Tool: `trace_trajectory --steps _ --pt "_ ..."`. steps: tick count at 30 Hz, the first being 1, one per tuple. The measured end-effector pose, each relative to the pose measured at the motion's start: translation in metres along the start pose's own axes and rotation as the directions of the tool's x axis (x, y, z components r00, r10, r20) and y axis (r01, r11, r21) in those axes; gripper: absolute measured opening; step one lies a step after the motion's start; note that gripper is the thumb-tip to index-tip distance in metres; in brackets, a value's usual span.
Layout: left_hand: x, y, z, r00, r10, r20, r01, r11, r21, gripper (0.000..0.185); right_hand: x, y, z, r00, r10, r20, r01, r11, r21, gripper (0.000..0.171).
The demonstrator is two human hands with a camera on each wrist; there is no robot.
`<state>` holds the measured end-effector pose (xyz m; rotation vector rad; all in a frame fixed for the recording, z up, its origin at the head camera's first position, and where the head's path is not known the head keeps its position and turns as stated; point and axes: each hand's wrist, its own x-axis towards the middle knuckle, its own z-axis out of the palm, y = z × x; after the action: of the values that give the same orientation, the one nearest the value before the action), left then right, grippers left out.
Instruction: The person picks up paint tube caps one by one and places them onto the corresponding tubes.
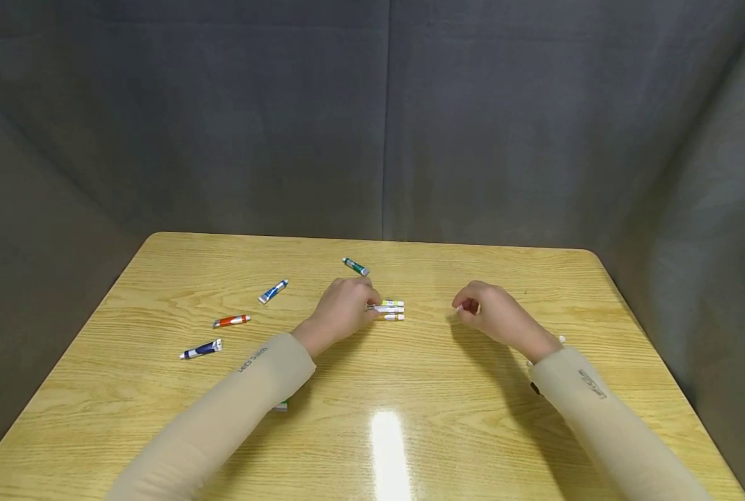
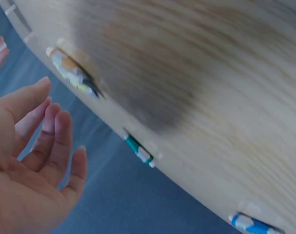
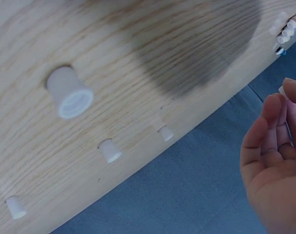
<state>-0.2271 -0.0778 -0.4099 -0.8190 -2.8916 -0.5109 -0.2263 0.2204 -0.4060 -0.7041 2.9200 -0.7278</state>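
My left hand [image 1: 342,309] is over the left ends of a small row of paint tubes at the table's middle. The row has a yellow-green tube [image 1: 394,303], a whitish tube [image 1: 391,309] and an orange-brown tube [image 1: 393,317], side by side. In the left wrist view the left hand [image 2: 38,156] has loosely bent fingers with nothing between them, apart from the tubes. To the right, my right hand [image 1: 488,311] pinches a small white cap [image 3: 282,91] between thumb and fingertips, above the wood.
Left on the table [image 1: 410,376] lie a green tube [image 1: 356,266], a blue tube [image 1: 273,291], a red tube [image 1: 231,321] and a dark blue tube [image 1: 200,349]. Another green tube [image 1: 280,406] is mostly under the left sleeve. Several white caps [image 3: 70,92] stand by the right forearm.
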Motion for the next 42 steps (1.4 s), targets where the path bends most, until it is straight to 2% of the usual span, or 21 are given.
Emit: trace_trajectory --steps 8,16,26,32,42 --pt "-0.016 -0.012 -0.021 1.0 -0.024 -0.009 0.023 0.999 -0.025 0.018 -0.009 -0.005 -0.005 1.0 0.01 -0.008 -0.01 1.0 -0.001 0.015" --pt "-0.045 -0.023 -0.043 0.999 -0.011 -0.03 0.01 1.0 -0.01 0.02 -0.017 -0.005 -0.006 0.999 0.035 -0.026 -0.034 0.999 0.041 0.015" --pt "-0.082 -0.039 -0.046 0.998 -0.022 -0.059 0.022 1.0 0.003 0.022 -0.027 -0.003 -0.006 0.995 0.001 -0.103 0.001 1.0 0.021 0.014" --pt "-0.1 -0.042 -0.042 0.998 -0.052 -0.024 0.052 0.999 -0.013 0.028 -0.032 -0.005 -0.005 0.989 -0.028 -0.146 0.031 0.999 0.017 0.013" --pt "-0.12 -0.048 -0.04 0.988 -0.121 0.098 0.126 0.991 -0.045 0.042 -0.037 -0.014 -0.001 0.98 -0.076 -0.182 0.083 0.996 0.031 0.011"
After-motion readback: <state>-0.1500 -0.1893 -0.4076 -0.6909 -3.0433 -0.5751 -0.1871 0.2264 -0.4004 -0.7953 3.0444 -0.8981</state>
